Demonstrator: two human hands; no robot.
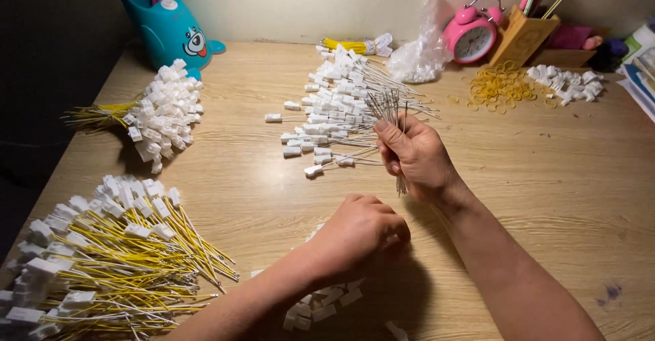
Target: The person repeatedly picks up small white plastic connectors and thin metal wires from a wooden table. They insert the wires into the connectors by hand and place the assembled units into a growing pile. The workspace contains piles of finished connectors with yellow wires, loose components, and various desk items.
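At desk centre: right hand (pixel 415 155) grips wire bundle (pixel 390 109); left hand (pixel 358 235) fisted over white connectors (pixel 326 299).

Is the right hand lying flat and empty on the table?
No, the right hand is raised above the wooden table, gripping a bunch of thin grey wires that fan out above its fingers.

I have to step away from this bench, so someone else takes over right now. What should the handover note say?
Right hand: raised, closed on a bunch of thin wires.
Left hand: fist down on loose white connectors at the near edge.
On the table: grey-wired pieces at centre, yellow-wired heap near left, tied bundle far left.
Done: those heaps. Left: the held wires, the loose connectors.
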